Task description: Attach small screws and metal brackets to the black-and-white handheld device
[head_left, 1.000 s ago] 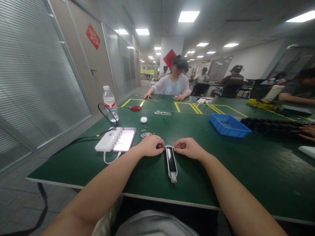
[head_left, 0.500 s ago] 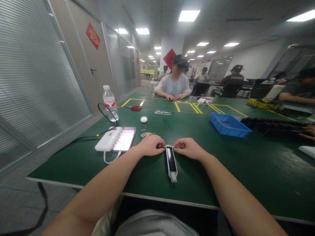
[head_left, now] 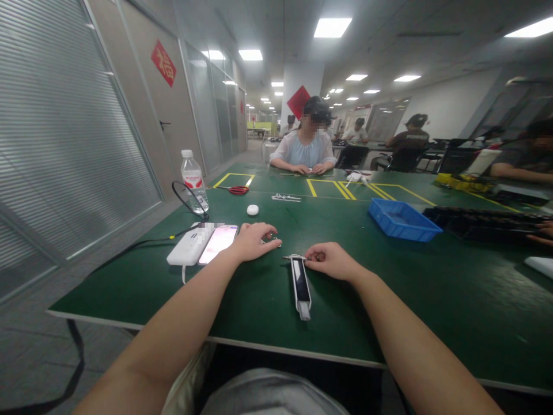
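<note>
One long black-and-silver device (head_left: 299, 286) is lying on the green tabletop (head_left: 389, 300), running straight toward the person, and two hands are working at its far end. The right hand (head_left: 330, 260) is resting knuckles-up just right of that end, fingers curled in, thumb and forefinger pinching a thin metal pin (head_left: 294, 257) that is crossing the device's tip. The left hand (head_left: 254, 240) is sitting apart from the device, up and to the left, palm down, fingers loosely spread, fingertips pressing down among a few small metal rings (head_left: 273, 237); whether it is gripping one is too small to tell. Both forearms are stretching out low over the near edge. Beside the left hand one phone (head_left: 218, 244) is glowing next to one white power bank (head_left: 186, 251). Further back are standing one water bottle (head_left: 194, 182), one red pair of scissors (head_left: 237, 190), one white puck (head_left: 252, 210) and one blue tray (head_left: 401, 220). One person in a pale blue top (head_left: 306, 151) is sitting opposite.
</note>
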Demonstrator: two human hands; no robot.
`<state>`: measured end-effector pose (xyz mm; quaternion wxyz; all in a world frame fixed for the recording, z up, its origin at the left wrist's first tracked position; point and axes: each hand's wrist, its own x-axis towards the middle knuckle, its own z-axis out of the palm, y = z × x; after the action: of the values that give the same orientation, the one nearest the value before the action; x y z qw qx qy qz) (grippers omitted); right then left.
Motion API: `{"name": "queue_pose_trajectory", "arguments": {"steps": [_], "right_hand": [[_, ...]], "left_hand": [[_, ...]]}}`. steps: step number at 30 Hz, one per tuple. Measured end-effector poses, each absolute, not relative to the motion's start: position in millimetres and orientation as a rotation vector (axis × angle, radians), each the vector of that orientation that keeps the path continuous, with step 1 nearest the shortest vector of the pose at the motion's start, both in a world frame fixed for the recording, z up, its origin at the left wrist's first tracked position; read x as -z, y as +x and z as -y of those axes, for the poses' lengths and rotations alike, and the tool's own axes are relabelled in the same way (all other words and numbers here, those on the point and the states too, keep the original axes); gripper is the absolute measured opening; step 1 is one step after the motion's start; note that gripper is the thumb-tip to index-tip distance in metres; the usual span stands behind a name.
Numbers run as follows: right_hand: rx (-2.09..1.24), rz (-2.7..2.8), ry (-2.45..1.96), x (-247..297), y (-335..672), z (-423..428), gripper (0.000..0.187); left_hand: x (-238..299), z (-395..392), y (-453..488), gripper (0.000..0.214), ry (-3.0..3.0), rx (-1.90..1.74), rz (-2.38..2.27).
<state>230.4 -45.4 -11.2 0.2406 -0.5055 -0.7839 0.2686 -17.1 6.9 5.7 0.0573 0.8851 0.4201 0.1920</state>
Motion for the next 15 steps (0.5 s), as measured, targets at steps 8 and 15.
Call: {"name": "queue_pose_trajectory", "arguments": {"steps": [8, 15], "right_hand": [[-0.727, 2.160, -1.387, 15.6, 231.5, 42.7, 0.022], [-0.716, 2.165, -1.379, 16.1, 231.6, 42.4, 0.021]], "left_hand": [[4.7, -6.1, -10.5, 0.031, 2.795, -0.485, -1.265], [9.0, -3.1, -5.6, 0.054, 2.705, -0.474, -1.360]]}}
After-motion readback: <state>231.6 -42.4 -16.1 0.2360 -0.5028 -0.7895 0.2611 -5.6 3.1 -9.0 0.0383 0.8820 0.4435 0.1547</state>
